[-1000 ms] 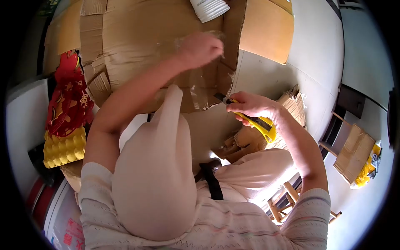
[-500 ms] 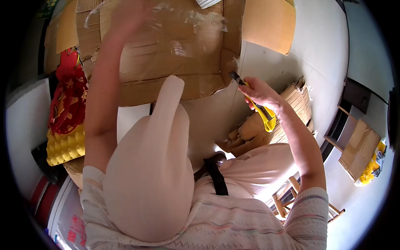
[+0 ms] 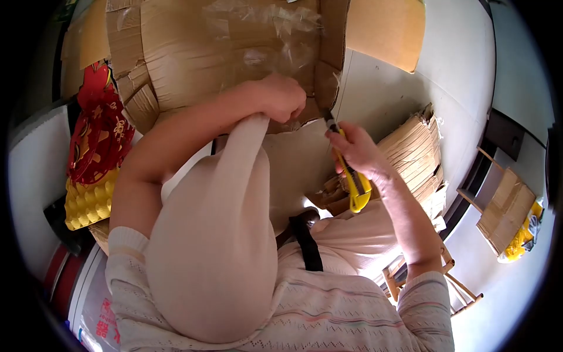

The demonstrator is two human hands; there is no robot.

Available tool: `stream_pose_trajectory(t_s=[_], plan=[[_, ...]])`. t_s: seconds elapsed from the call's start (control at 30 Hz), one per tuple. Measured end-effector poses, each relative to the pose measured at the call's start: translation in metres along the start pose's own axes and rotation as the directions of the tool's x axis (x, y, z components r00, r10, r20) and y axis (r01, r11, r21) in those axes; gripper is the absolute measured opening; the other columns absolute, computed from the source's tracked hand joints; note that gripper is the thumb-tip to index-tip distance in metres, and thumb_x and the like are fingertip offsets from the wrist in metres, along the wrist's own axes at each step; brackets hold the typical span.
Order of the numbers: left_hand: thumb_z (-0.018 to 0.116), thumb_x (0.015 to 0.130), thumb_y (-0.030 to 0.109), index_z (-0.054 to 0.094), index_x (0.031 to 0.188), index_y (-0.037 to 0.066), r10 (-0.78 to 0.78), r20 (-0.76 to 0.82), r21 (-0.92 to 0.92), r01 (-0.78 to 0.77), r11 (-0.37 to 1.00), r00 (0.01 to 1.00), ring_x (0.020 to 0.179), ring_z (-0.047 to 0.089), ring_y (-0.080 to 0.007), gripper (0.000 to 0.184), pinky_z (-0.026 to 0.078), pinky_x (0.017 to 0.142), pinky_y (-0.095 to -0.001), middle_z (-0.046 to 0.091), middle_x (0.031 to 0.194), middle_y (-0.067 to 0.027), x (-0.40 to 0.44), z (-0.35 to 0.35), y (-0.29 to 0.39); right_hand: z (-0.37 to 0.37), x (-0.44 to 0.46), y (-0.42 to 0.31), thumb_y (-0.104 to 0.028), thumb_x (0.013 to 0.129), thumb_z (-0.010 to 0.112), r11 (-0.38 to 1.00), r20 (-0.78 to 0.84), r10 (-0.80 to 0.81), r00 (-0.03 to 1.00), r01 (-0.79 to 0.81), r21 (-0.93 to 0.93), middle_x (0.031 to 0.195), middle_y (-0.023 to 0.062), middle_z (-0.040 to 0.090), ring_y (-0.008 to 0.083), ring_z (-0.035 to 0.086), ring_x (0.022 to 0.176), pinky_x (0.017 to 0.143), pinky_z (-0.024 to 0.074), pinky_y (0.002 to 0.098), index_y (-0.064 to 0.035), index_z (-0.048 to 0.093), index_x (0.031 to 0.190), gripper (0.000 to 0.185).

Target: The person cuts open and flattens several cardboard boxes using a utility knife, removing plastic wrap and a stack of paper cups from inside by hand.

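Observation:
A large open cardboard box (image 3: 193,53) with torn clear tape on its inside fills the top of the head view. My left hand (image 3: 282,98) is closed at the near edge of the box, its fingers curled over the rim and partly hidden. In my right hand (image 3: 356,149) is a yellow utility knife (image 3: 359,190), wrapped by the fingers. Its dark blade end points up at the box's near right corner, close to or touching the cardboard; I cannot tell which.
Flattened cardboard (image 3: 410,146) is stacked on the floor at the right. A yellow egg tray (image 3: 91,202) and red decorations (image 3: 99,129) lie on the left. A wooden chair (image 3: 463,293) stands at lower right, and another cardboard piece (image 3: 507,205) lies beyond.
My left hand has come down from the box's far left part to its near edge and closed there. My right hand has shifted slightly down with the knife, now more upright.

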State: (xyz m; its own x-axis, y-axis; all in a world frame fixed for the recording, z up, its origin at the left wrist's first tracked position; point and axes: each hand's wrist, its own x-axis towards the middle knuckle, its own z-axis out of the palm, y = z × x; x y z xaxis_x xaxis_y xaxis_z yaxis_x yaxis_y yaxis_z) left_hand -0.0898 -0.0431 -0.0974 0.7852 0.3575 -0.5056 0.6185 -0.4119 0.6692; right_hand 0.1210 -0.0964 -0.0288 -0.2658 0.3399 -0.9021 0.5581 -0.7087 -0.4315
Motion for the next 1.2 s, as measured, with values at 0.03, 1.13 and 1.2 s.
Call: stream_pose_trajectory(t_s=[0.03, 1.13, 1.2], plan=[[0.060, 0.065, 0.009, 0.065, 0.080, 0.009, -0.015, 0.001, 0.033, 0.015, 0.999, 1.000, 0.092, 0.059, -0.0294, 0.017, 0.048, 0.071, -0.0426, 0.063, 0.091, -0.0099, -0.001, -0.005, 0.002, 0.009, -0.003, 0.000, -0.020, 0.092, 0.047, 0.999, 0.010, 0.012, 1.000, -0.012, 0.033, 0.060, 0.0072, 0.052, 0.0158, 0.052, 0.042, 0.037, 0.0426, 0.0300, -0.0015, 0.047, 0.095, 0.019], [0.058, 0.066, 0.008, 0.066, 0.072, 0.008, 0.008, -0.448, 0.168, 0.076, 0.983, 0.894, 0.074, 0.061, -0.0314, 0.010, 0.048, 0.061, -0.0435, 0.064, 0.076, -0.0117, 0.008, -0.014, -0.012, 0.062, 0.022, 0.026, -0.021, 0.087, 0.053, 0.937, 0.248, 0.108, 0.963, -0.182, 0.299, 0.061, 0.0079, 0.053, 0.0164, 0.052, 0.043, 0.039, 0.0430, 0.0307, -0.0011, 0.050, 0.085, 0.021], [0.058, 0.067, 0.009, 0.067, 0.077, 0.009, 0.025, -0.430, 0.135, 0.037, 0.990, 0.903, 0.073, 0.061, -0.0311, 0.013, 0.048, 0.060, -0.0435, 0.063, 0.077, -0.0128, 0.006, -0.017, -0.012, 0.056, 0.022, 0.023, -0.020, 0.088, 0.053, 0.924, 0.198, 0.109, 0.974, -0.173, 0.342, 0.061, 0.0076, 0.054, 0.0158, 0.051, 0.043, 0.039, 0.0427, 0.0301, -0.0015, 0.050, 0.084, 0.020]])
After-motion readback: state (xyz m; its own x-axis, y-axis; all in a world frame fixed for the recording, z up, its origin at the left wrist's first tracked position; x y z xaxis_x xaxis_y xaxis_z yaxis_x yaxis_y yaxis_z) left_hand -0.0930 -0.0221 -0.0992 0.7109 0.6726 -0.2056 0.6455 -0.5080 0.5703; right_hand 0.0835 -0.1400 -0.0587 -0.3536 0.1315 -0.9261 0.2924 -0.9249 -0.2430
